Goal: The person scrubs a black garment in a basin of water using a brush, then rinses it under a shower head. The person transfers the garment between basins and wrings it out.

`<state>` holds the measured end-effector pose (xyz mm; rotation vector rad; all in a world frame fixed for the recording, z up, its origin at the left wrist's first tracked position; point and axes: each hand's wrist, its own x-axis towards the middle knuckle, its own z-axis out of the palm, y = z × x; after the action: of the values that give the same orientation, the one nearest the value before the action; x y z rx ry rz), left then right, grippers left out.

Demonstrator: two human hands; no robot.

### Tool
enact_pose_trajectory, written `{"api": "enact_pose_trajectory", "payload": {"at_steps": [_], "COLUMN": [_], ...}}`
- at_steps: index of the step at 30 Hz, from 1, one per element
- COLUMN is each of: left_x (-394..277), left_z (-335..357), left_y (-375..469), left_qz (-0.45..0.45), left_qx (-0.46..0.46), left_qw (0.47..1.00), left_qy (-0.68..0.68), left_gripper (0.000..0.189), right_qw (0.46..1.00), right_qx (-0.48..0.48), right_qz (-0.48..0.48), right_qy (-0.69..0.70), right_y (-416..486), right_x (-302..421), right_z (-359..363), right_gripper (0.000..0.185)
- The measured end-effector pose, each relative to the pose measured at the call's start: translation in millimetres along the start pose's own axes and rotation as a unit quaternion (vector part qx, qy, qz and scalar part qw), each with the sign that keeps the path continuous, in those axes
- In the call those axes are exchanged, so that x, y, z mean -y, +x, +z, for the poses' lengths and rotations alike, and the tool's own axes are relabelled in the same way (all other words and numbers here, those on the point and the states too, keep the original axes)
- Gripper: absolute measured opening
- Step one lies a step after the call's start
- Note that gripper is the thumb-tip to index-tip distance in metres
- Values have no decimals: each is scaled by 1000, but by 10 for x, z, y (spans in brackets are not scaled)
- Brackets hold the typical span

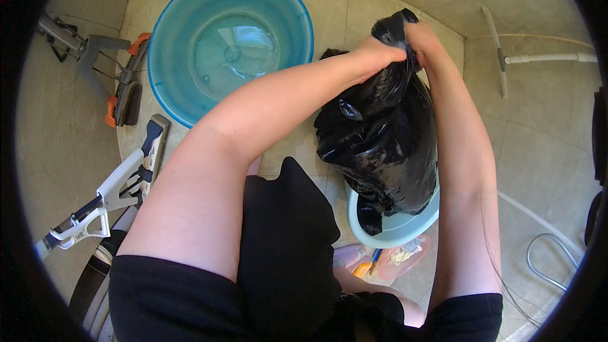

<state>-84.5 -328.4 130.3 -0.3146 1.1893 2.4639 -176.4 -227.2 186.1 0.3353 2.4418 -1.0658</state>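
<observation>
A bulky, glossy black fabric item (380, 137), wet-looking and deeply creased, hangs from both of my hands at the upper right. My left hand (380, 57) grips a gathered fold near its top. Close beside it, my right hand (420, 42) clasps the same bunched part, its fingers partly hidden by the material. The lower end rests in a pale blue basin (394, 232), most of which the item and my right arm cover. To the left stands a large blue plastic tub (185, 71) with a shallow layer of clear water in its bottom.
Several mops and cleaning tools, including a white-handled mop (118, 185) and an orange-clipped head (126, 83), lean along the left wall. Near my foot lies a pink dish (408, 266). A white-handled squeegee (501, 54) and a metal hose (546, 242) are at right.
</observation>
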Motion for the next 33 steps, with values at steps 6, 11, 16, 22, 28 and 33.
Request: {"api": "enact_pose_trajectory", "payload": {"at_steps": [6,11,16,22,28,33], "left_x": [-30,-59,76,1630,987,447], "left_z": [91,57,-449,-1212,-504,-11], "left_y": [-17,-147,-728,295,67,-289], "left_qz": [5,201,-109,-202,-12,38], "left_qx": [-50,87,-96,-127,4,144], "left_qw": [996,966,989,970,980,960], "left_qy": [78,136,19,-40,201,239], "left_gripper": [27,57,91,80,37,32], "right_qw": [976,988,915,817,976,987], "right_qx": [-49,12,-42,-32,-168,58], "right_qz": [-77,-113,-64,67,-70,-124], "right_qy": [-197,104,396,573,116,-81], "right_y": [56,-516,-1482,-1820,-1303,-431], "right_x": [67,73,-564,-1242,-1370,-1613], "right_z": [39,-408,-907,-753,-592,-554], "right_gripper": [31,22,29,32,84,101]}}
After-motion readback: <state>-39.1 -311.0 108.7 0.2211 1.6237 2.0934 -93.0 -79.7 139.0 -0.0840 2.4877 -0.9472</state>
